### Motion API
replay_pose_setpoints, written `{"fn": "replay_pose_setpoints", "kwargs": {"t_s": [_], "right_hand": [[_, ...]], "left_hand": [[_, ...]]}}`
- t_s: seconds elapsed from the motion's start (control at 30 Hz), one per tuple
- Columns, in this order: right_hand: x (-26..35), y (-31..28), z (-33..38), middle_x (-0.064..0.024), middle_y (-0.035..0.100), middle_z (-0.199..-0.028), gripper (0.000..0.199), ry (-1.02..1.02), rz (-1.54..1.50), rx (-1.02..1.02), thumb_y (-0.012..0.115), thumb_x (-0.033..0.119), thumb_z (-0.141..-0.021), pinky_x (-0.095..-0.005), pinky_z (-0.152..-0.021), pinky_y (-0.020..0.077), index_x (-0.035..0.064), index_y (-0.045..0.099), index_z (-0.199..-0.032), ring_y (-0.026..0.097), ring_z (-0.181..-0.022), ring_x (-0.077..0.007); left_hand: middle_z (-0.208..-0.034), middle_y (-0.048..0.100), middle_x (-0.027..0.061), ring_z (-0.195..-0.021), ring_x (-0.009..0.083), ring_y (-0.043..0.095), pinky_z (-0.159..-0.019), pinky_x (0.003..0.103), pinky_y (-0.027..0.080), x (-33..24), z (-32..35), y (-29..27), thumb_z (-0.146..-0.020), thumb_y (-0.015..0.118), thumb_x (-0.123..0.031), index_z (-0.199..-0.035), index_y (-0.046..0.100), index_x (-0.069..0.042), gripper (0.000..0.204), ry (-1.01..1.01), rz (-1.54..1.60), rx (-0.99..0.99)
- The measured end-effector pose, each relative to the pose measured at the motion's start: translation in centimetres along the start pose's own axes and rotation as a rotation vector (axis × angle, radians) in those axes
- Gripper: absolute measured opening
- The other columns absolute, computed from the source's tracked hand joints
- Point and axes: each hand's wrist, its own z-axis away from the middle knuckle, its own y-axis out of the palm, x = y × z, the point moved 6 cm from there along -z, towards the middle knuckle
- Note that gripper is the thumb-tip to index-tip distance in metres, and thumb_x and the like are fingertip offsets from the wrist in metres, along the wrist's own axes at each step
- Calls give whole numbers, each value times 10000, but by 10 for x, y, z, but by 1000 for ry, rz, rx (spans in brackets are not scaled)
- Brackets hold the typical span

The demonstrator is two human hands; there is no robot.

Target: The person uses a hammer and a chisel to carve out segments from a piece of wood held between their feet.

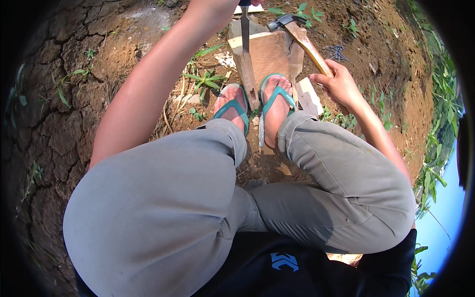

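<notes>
At the top edge, partly cut off, my left hand (228, 5) grips the dark handle of a chisel (245, 34). The chisel's blade points down onto a narrow strip of wood (246, 73), which has a notch cut near its closer end. That strip lies between my two feet, one end toward me. On the right, my right hand (341, 85) is closed around the wooden handle of a claw hammer (309, 44). The hammer's dark head rests at or just above the far right corner of a flat brown slab (272, 52).
My feet in green flip-flops (233, 110) flank the wood strip. A pale wood offcut (309, 96) lies beside the right foot. Several nails (336, 52) are piled on the soil right of the hammer. Wood shavings (225, 60) and small weeds (205, 81) are at left.
</notes>
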Motion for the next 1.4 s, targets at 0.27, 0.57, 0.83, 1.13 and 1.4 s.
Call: {"fn": "replay_pose_setpoints", "kwargs": {"t_s": [0.27, 0.57, 0.83, 1.13, 1.4], "right_hand": [[-1, 2, -2, 48, 502, -608, 252, -20, -13, 4, 777, 213, -910, -263, -419, 331, 62, 611, -1025, 439, -455, -54], [-3, 2, -1, 48, 502, -608, 265, -13, -36, 7, 771, 194, -903, -260, -431, 335, 48, 628, -1072, 448, -465, -58], [-6, 3, -4, 46, 503, -620, 311, -17, -41, 32, 758, 181, -909, -257, -432, 332, 40, 636, -1158, 446, -472, -56], [2, 1, 1, 31, 555, -675, 290, 11, -47, 26, 771, 215, -914, -269, -481, 365, 35, 655, -1109, 481, -542, -58], [56, -47, 18, 78, 481, -647, 315, -196, -380, -59, 731, 214, -943, -214, -428, 384, 89, 587, -1193, 464, -480, -32]], "left_hand": [[-558, 446, -49, -397, 45, 374, -364, 218, 276, -5, -4, -9, -925, 585, -729, -777, 464, -145, 614, 128, -63, -113], [-556, 452, -48, -388, 43, 372, -351, 216, 269, -4, -1, -5, -953, 595, -679, -764, 460, -150, 578, 174, -43, -151], [-576, 461, -53, -399, 40, 391, -352, 215, 285, -5, -2, -12, -959, 605, -659, -762, 439, -161, 561, 292, -104, -179], [-580, 455, -59, -402, 44, 399, -354, 220, 296, -4, 8, -7, -963, 629, -625, -773, 446, -160, 534, 168, -92, -271], [-599, 488, -56, -457, 44, 438, -403, 232, 334, 17, 7, -11, -1013, 688, -306, -854, 522, -122, 294, 207, -64, -192]]}}
